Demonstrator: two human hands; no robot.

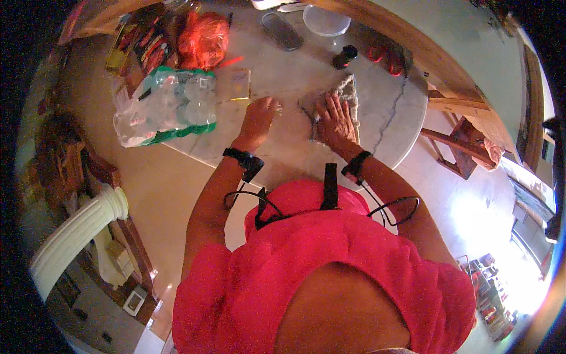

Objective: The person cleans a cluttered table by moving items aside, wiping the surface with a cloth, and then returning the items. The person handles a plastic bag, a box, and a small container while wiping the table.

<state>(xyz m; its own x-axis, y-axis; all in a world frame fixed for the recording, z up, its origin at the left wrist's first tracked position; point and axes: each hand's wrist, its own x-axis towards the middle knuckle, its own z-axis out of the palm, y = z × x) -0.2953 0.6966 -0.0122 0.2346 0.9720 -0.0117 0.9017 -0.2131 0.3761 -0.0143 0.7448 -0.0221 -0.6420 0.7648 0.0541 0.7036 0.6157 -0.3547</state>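
Note:
My left hand [257, 120] rests on the stone tabletop [283, 163] with its fingers curled. At its fingertips shows a small light item [279, 109] with thin stripes or prongs, too small to name. Palm down, my right hand [336, 118] lies flat on a folded cloth [348, 88] with a thick pale, cord-like edge. The cloth's far corner points away from me, and much of it is hidden under that hand. A flat small box or booklet [240, 84] lies just beyond my left hand.
Shrink-wrapped plastic bottles [177, 104] lie at the left, before a red plastic bag [203, 40]. Farther back are a dark oblong tray [281, 32], a clear round lid or bowl [326, 20], a black jar-like object [345, 56] and a red cord [384, 59]. A crack [392, 113] crosses the right side.

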